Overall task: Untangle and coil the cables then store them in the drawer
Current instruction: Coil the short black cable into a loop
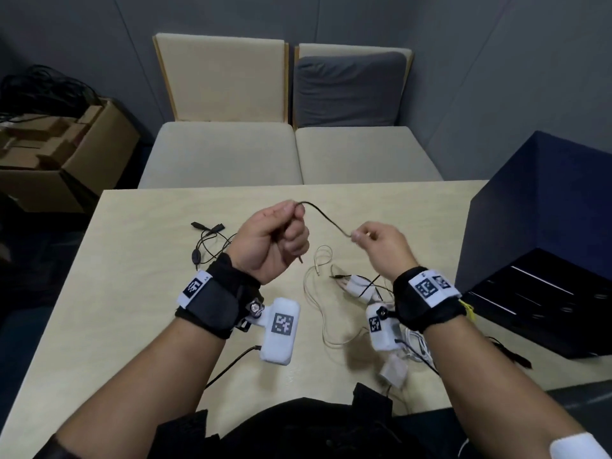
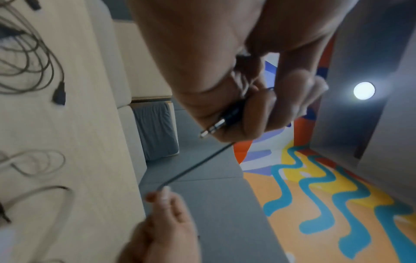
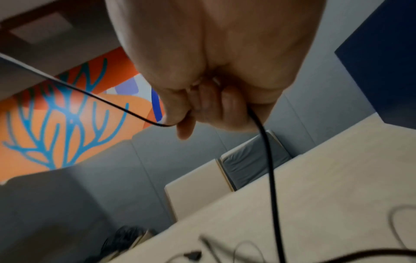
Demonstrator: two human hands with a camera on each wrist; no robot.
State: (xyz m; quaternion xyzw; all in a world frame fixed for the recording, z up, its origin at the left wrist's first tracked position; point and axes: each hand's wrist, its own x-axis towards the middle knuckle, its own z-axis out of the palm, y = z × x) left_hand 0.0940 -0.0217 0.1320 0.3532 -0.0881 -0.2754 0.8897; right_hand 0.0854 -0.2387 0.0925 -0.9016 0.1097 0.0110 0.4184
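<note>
Both hands are raised above the table with a thin black cable strung between them. My left hand is a fist gripping one end, and the metal jack plug sticks out below the fist. My right hand pinches the same cable between thumb and fingertips; more of it hangs down from that hand. A second black cable lies loose at the left. A white cable and a mixed tangle lie under my right wrist.
A dark blue drawer unit stands on the table's right side, with a black open compartment at its foot. Two beige seats stand beyond the far edge. A cardboard box sits on the floor at the left.
</note>
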